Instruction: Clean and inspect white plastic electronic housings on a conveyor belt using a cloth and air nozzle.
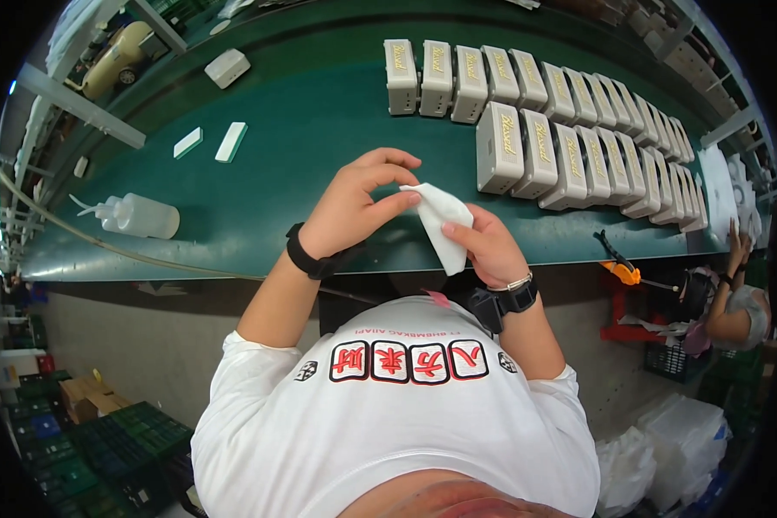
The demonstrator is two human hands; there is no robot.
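Action, centred: left hand [361,198] pinches a white cloth [441,223] at its eleven o'clock, right hand [495,249] grips its three, seemingly a folding step calling next for an even hold, pale boxes [501,148] at two, squeeze bottle [151,216] at nine.

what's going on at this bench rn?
A person holds a folded white cloth in both hands: the left hand pinches its upper end, the right hand grips its right side. It is held up near the front edge of the green workbench. Two rows of light grey box-shaped units stand to the right. A translucent squeeze bottle and two white-and-green blocks lie to the left.
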